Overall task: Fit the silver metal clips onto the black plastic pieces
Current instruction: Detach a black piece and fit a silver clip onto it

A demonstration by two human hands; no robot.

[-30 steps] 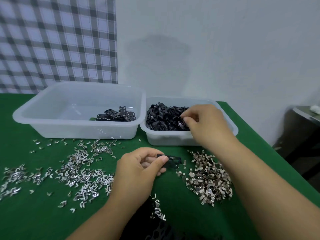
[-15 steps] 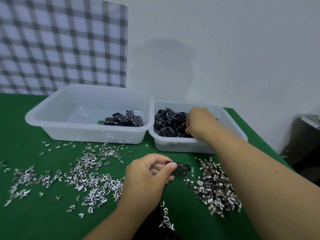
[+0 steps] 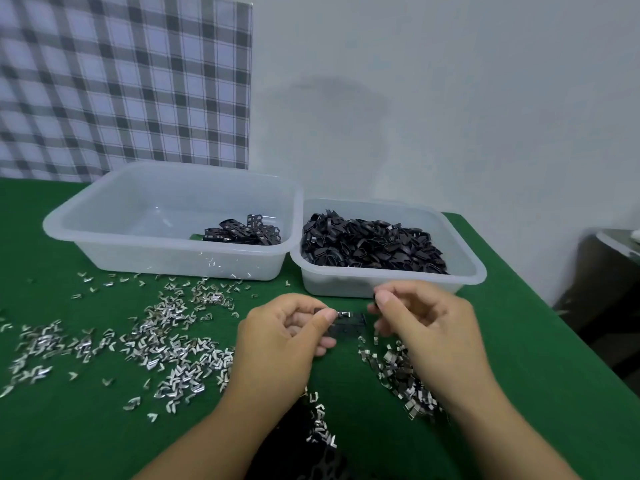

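The piece [image 3: 348, 322] hangs over the table [image 3: 69, 427], pinched at its 9 o'clock end by the thumb and fingers of the left hand [image 3: 287, 337]. A clip [image 3: 344, 313] shows on its top edge. Half a second ago the right hand [image 3: 426, 327] was dug into the right bin [image 3: 464, 258] at 12 o'clock. It has come back to the piece's 3 o'clock, thumb pressed to forefinger; a dark speck shows there, but whether it holds anything I cannot tell. The fetch looks done, so fitting probably comes next. A heap [image 3: 398, 372] of clips lies at 5 o'clock, a scatter [image 3: 166, 344] at 9, and the left bin [image 3: 69, 220] at 11.
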